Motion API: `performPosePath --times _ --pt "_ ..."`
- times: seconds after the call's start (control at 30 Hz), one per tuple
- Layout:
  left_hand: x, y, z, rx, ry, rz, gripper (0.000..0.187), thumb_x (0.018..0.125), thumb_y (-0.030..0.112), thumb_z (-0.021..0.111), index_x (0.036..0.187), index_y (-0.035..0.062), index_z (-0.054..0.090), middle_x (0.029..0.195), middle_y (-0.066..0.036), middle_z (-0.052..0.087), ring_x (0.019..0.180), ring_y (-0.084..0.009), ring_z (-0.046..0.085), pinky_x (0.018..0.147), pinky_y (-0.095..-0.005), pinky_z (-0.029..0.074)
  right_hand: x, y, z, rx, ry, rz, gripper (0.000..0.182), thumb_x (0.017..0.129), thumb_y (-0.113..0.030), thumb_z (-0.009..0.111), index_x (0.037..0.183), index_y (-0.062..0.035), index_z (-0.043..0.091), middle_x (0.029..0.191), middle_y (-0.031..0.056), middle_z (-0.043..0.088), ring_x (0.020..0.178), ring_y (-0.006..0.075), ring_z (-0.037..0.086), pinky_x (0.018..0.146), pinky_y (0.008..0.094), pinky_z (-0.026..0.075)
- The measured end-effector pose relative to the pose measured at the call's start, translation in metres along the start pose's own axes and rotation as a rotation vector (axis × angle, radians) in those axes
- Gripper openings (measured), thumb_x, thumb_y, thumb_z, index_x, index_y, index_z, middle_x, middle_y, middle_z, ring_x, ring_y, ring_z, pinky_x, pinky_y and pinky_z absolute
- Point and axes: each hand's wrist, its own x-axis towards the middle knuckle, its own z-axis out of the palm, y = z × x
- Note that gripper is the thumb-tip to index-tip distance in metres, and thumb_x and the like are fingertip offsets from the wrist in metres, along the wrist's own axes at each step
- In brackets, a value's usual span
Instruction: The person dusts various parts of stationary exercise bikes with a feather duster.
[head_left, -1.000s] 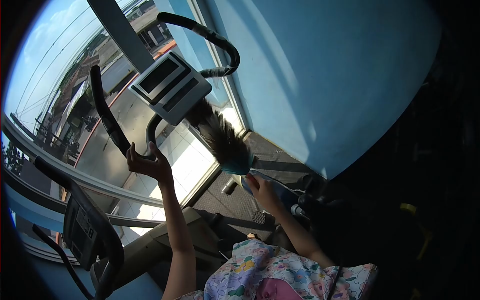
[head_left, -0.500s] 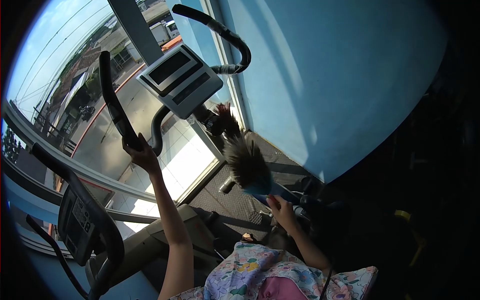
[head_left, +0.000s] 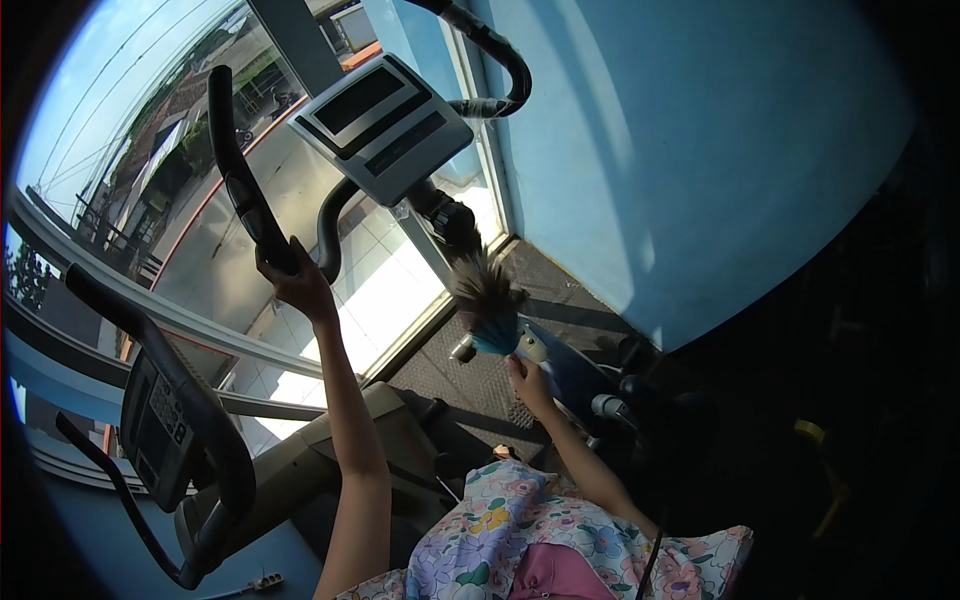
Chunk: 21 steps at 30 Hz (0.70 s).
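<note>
My left hand (head_left: 302, 288) is closed around the lower part of the black handlebar (head_left: 243, 190) of an exercise bike. Between that bar and the wall sits the bike's grey console (head_left: 383, 128), its screen dark. In my right hand (head_left: 530, 386), closed at the base of its feathers, is a feather duster (head_left: 486, 300) with brown and blue plumes. The feather tips reach up to the black post below the console and overlap it in this view. My fingers hide the duster's handle. Below the duster lies the bike's blue frame (head_left: 570, 375).
A second exercise machine with a black handlebar (head_left: 215, 440) and a console (head_left: 155, 440) stands at the left. A pale blue wall (head_left: 700, 170) rises on the right. Large windows at the left look onto a street. A power strip (head_left: 268, 580) lies at the bottom left.
My right hand has moved up and slightly left with the duster, whose feathers now bunch below the console. My left hand stays on the handlebar, while the view has shifted a little.
</note>
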Motion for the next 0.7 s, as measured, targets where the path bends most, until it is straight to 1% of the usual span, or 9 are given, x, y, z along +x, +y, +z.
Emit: performPosePath --times 0.13,0.17,0.23,0.27,0.43,0.5,0.57,0.63,0.7 --pt "0.001 -0.003 0.001 0.026 0.041 0.096 0.043 0.08 0.016 0.062 0.113 -0.0021 0.042 0.087 -0.019 0.062 0.076 -0.0258 0.063 0.066 -0.0333 0.05 0.005 -0.002 -0.008 -0.037 -0.137 0.336 0.04 0.087 -0.035 0.049 0.077 0.0024 0.057 0.053 0.0075 0.053 0.045 0.0142 0.053 0.043 0.0273 0.039" --pt "0.001 -0.004 0.002 0.023 0.049 0.106 0.042 0.08 0.016 0.062 0.113 -0.0023 0.043 0.087 -0.019 0.062 0.076 -0.0258 0.063 0.066 -0.0334 0.05 0.008 -0.002 -0.001 -0.037 -0.14 0.34 0.04 0.087 -0.035 0.049 0.077 0.0024 0.057 0.053 0.0075 0.053 0.045 0.0142 0.053 0.043 0.0273 0.039" --pt "0.002 -0.001 0.001 0.029 0.048 0.098 0.042 0.08 0.016 0.062 0.112 -0.0025 0.043 0.086 -0.019 0.062 0.075 -0.0259 0.063 0.065 -0.0334 0.05 0.012 -0.007 0.011 -0.031 0.216 -0.226 0.039 0.087 -0.035 0.049 0.078 0.0016 0.056 0.05 0.005 0.051 0.039 0.0124 0.048 0.038 0.0267 0.036" --pt "0.001 -0.001 0.001 0.033 0.051 0.092 0.042 0.079 0.016 0.062 0.112 -0.0027 0.044 0.085 -0.019 0.062 0.074 -0.026 0.063 0.065 -0.0335 0.05 0.012 -0.007 0.01 0.074 0.03 0.014 0.038 0.087 -0.036 0.05 0.085 0.0014 0.057 0.05 0.0039 0.05 0.04 0.0102 0.048 0.037 0.0246 0.035" --pt "0.001 -0.003 0.002 0.026 0.052 0.086 0.041 0.079 0.015 0.063 0.111 -0.0031 0.044 0.083 -0.018 0.062 0.072 -0.026 0.063 0.064 -0.0333 0.05 0.01 0.017 0.028 0.17 0.012 0.068 0.041 0.086 -0.037 0.05 0.086 0.0035 0.057 0.052 0.0055 0.052 0.042 0.0117 0.051 0.038 0.0247 0.037" --pt "0.002 -0.004 0.002 0.016 0.056 0.086 0.042 0.079 0.015 0.062 0.111 -0.0032 0.044 0.082 -0.018 0.062 0.072 -0.0258 0.063 0.064 -0.0333 0.05 0.006 0.052 0.033 -0.167 -0.063 0.251 0.041 0.087 -0.035 0.048 0.082 0.0045 0.058 0.055 0.0094 0.055 0.043 0.0166 0.054 0.04 0.0281 0.04" --pt "0.001 -0.005 0.002 0.006 0.046 0.072 0.041 0.079 0.015 0.062 0.112 -0.0032 0.044 0.082 -0.018 0.062 0.071 -0.0251 0.063 0.064 -0.0332 0.05 0.008 0.059 0.037 -0.339 -0.004 0.194 0.042 0.088 -0.034 0.047 0.077 0.0048 0.058 0.059 0.0137 0.058 0.045 0.0208 0.057 0.041 0.0309 0.041" --pt "0.001 -0.002 0.001 0.013 0.063 0.119 0.041 0.079 0.015 0.062 0.112 -0.0033 0.044 0.083 -0.018 0.062 0.072 -0.0247 0.063 0.064 -0.033 0.05 0.019 0.047 0.034 -0.234 -0.1 0.319 0.042 0.088 -0.036 0.046 0.079 0.0034 0.057 0.056 0.0111 0.055 0.042 0.0177 0.054 0.039 0.0291 0.041" --pt "0.001 -0.001 0.002 0.025 0.08 0.161 0.041 0.079 0.014 0.062 0.112 -0.0034 0.043 0.083 -0.018 0.062 0.072 -0.0244 0.063 0.064 -0.0327 0.05 0.033 0.029 0.041 -0.115 -0.032 0.191 0.041 0.088 -0.036 0.046 0.08 0.0027 0.057 0.054 0.0091 0.053 0.041 0.016 0.052 0.038 0.0279 0.04"
